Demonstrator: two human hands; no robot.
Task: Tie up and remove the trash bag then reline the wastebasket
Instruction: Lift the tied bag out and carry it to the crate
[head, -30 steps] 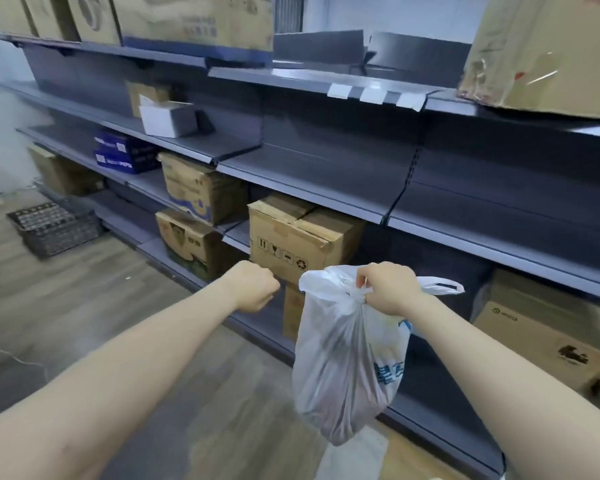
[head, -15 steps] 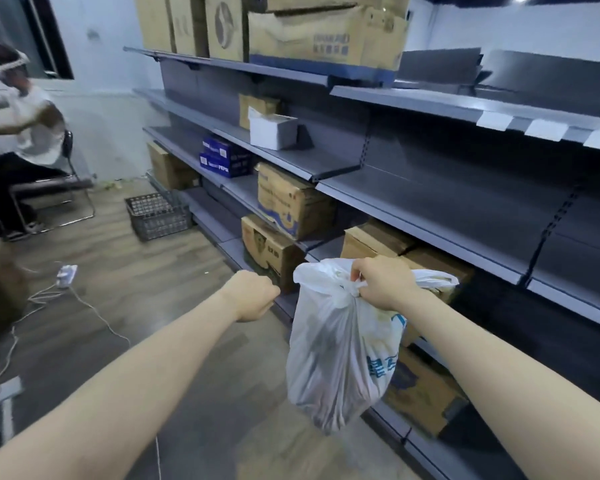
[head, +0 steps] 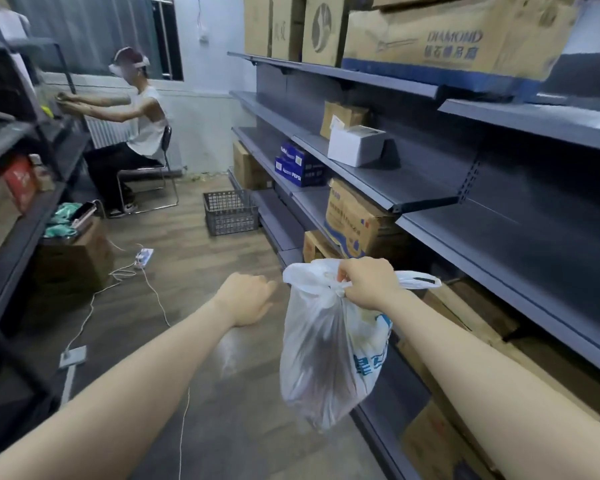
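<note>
A white, translucent trash bag (head: 326, 358) with blue print hangs in the air, knotted at the top and bulging with dark contents. My right hand (head: 368, 285) is shut on its knotted handles and holds it up beside the grey shelving. To the bag's left, my left hand (head: 248, 299) is curled into a loose fist with nothing in it. No wastebasket is in view.
Grey shelving (head: 430, 188) with cardboard boxes runs along the right. A wire basket (head: 231, 212) stands on the wooden floor ahead. White cables and a power strip (head: 144, 256) cross the floor. A person (head: 136, 133) sits on a chair at the far left. Another rack (head: 18, 237) lines the left.
My view has swung left, from facing the shelves to looking down the aisle. The bag stays hanging from my right hand; my left fist stays beside it.
</note>
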